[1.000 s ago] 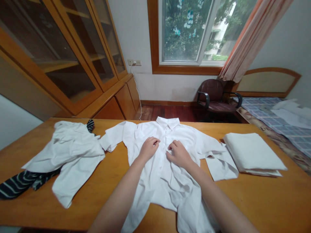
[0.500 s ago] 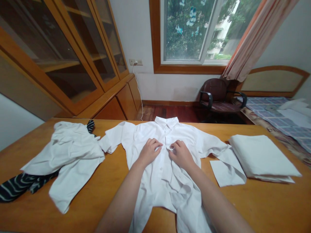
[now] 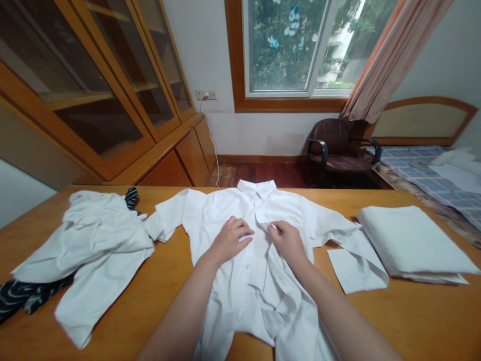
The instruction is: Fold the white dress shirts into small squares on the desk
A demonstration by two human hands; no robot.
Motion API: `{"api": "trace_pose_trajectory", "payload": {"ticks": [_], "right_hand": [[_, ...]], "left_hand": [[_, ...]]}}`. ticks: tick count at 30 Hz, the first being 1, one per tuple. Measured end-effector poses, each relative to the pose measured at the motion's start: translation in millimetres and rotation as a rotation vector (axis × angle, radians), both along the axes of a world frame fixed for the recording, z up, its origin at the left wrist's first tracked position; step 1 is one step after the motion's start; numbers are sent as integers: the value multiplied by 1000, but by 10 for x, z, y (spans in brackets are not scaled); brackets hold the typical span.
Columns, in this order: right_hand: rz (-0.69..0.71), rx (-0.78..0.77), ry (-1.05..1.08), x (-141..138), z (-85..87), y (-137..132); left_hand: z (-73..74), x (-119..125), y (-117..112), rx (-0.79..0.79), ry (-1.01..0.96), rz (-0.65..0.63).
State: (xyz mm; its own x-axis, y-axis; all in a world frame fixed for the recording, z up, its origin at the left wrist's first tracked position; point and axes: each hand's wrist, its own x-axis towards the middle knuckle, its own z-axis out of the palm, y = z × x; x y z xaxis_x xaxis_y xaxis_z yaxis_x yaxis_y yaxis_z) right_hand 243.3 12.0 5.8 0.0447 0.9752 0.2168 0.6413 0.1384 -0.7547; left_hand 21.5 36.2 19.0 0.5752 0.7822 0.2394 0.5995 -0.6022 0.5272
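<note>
Thumb and forefinger of the right hand (image 3: 287, 240) come together on the loose front edge of the white shirt (image 3: 221, 213), near the middle of the frame, so this grip is clamped on cloth. The edge bows a little away from the layer beneath, probably because it is caught at one spot only. The left hand (image 3: 233, 238) rests just beside it, left of centre, its fingers bent and thumb and forefinger slightly apart; it seems to steady the opposite front panel rather than clutch it.

The shirt lies front up across the centre of the table (image 3: 421, 326), its collar (image 3: 256, 188) at the far edge and its hem toward the bottom of the frame. Lying this way, it puts the row of buttons (image 3: 247, 266) between the two hands, within reach of both. Its sleeves spread to either side, which leaves the chest uncovered; below the right hand the panel bunches in folds, likely since it is free along that side.

At the left of the frame a crumpled white garment (image 3: 105, 235) lies partly over a dark striped cloth (image 3: 13, 298). At the right sits a folded white cloth (image 3: 413, 243), flat and compact, beside the sleeve's end.
</note>
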Motion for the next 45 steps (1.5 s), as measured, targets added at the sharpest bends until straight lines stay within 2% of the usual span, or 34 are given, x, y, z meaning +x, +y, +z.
{"api": "trace_pose_trajectory", "payload": {"ticks": [6, 12, 17, 20, 27, 39, 45], "right_hand": [[-47, -44, 88, -1, 24, 4], [33, -12, -26, -3, 0, 24], [110, 24, -173, -6, -39, 33], [118, 48, -191, -7, -53, 27], [101, 78, -101, -25, -33, 21], [77, 126, 84, -61, -14, -4], [53, 167, 94, -66, 32, -19]], "left_hand": [[-56, 4, 18, -64, -98, -20], [-68, 14, 28, -132, -160, -3], [-90, 17, 51, -79, -159, -9], [-110, 21, 66, -43, -149, -18], [-128, 24, 79, 34, -119, -31], [-70, 70, 34, 220, -67, -23], [-61, 93, 18, 302, -94, -19]]}}
